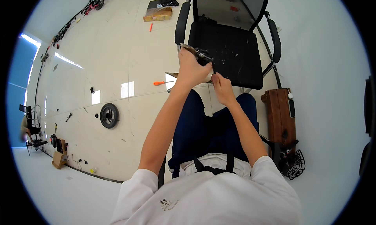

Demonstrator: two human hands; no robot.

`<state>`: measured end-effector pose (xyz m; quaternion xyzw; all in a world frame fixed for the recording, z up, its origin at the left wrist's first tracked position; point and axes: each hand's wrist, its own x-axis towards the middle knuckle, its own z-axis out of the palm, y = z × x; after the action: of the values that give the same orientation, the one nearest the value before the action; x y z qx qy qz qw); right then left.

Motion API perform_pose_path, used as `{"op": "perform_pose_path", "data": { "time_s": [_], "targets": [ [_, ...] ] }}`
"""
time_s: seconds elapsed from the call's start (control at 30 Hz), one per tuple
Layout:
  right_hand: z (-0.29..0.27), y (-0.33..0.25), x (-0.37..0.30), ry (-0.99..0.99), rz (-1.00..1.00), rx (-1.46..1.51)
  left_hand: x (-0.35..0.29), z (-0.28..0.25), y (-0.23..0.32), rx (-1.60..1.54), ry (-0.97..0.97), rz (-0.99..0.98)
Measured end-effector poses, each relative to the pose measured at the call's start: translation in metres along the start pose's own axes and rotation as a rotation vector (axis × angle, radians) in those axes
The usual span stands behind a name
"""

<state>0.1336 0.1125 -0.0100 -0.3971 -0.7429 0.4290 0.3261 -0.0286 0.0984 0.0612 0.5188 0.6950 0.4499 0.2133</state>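
Note:
My left hand [191,70] is closed around a black and silver metal mechanical part [201,55], held above the near left edge of the chair seat; its exact kind cannot be made out. My right hand [223,88] pinches a thin dark rod-like piece [214,68] that reaches up to that part. Whether the rod is a separate tool is not clear. The fingers partly hide both pieces. On the floor to the left of my left wrist lies a screwdriver [159,83] with an orange handle. Behind my hands stands a black office chair [246,70] with small bits on its seat.
A small black wheel [103,116] lies on the tiled floor at left. Beyond it are scattered small parts and a cardboard box [58,160]. An open box [158,15] and a black tool case [168,0] lie far ahead. At right are a brown wooden box [276,111] and a wire basket [296,166].

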Motion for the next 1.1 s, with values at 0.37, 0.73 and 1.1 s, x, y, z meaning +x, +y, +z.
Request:
{"op": "perform_pose_path", "data": {
  "time_s": [0.37,0.73,1.1],
  "targets": [
    [-0.011,0.012,0.010,0.071,-0.077,0.036,0.054,-0.055,0.075,0.767,-0.554,0.280],
    [-0.042,0.044,0.001,0.204,0.137,0.212,0.066,0.005,0.094,0.772,-0.659,0.389],
    [-0.103,-0.054,-0.038,0.154,-0.099,-0.418,0.072,0.034,0.120,1.098,-0.698,0.481]
  ]
}}
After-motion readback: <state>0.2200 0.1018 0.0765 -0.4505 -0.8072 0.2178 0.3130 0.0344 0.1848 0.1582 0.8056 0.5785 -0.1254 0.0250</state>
